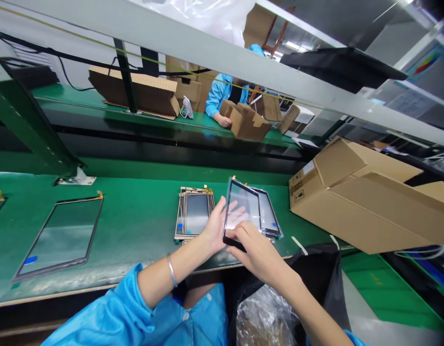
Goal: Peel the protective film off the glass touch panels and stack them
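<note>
A see-through glass touch panel (243, 204) with a black border is held tilted up over the bench edge. My left hand (215, 228) supports it from behind at its left side, the fingers showing through the glass. At the panel's lower edge, my right hand (256, 250) has its fingers bent and closed on the border. Behind it lies a stack of similar black-bordered panels (271, 214), partly hidden. Left of that sits a pile of screens with brown frames (197, 214). Another glass panel with a blue tab (68, 230) lies flat farther left.
A large cardboard box (351, 206) stands at the right of the green bench (135, 211). Below the front edge hangs a black bag with crumpled clear plastic (267, 312). A metal post (37, 120) rises at left. Across the bench, a person in blue (218, 98) handles a carton (248, 122).
</note>
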Available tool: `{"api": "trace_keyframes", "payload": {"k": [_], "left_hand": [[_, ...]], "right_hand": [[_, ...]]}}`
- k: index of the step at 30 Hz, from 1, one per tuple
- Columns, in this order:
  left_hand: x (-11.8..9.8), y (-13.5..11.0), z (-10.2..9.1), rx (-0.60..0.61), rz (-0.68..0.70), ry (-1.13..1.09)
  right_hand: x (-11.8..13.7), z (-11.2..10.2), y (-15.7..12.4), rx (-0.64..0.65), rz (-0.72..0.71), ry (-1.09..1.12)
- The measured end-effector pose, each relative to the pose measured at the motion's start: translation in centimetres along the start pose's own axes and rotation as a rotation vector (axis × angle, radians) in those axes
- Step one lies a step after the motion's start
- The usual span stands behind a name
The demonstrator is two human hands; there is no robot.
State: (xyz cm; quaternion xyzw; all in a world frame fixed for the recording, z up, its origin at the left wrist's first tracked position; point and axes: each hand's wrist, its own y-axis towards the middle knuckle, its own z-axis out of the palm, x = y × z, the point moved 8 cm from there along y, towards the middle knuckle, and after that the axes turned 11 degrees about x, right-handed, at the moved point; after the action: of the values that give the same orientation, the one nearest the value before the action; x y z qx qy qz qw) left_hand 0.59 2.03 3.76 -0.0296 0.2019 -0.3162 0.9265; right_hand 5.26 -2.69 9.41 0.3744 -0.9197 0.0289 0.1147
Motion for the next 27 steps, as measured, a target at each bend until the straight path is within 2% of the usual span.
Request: {"api": "trace_keyframes", "payload": {"k": [5,11,14,16,21,25,27], "left_hand": [[-0.9,-1.5,-0.5,-0.071,0.085,-0.04],[-2.0,-2.8,-1.4,-0.142,0.219,-0.024],[-2.2,-3.0,-1.6,-0.131,0.269,0.008],[-2.3,-3.1,-1.5,-0.095,0.296,0.042],[-2.6,-3.3,-1.5,0.025,0.319,0.197],[-2.4,-3.2,-2.4,0.074,0.217,0.341],[-2.2,-3.4,-3.4,0.083,0.153,0.381]], "right_hand": [[1.9,-0.6,0.7,-0.024,-0.095,-0.049],[5.5,-0.5,0.5,-0.204,-0.148,-0.474],[6.3,-0.6,0.6,-0.286,-0.161,-0.517],[5.4,-0.9,1.0,-0.303,-0.139,-0.353],[-0.7,-0.9,2.0,-0.306,0.059,0.508],[-3.4,-0.1,2.3,-0.338,0.13,0.785],[-5.5,0.0,2.3,-0.365,0.206,0.908]]}}
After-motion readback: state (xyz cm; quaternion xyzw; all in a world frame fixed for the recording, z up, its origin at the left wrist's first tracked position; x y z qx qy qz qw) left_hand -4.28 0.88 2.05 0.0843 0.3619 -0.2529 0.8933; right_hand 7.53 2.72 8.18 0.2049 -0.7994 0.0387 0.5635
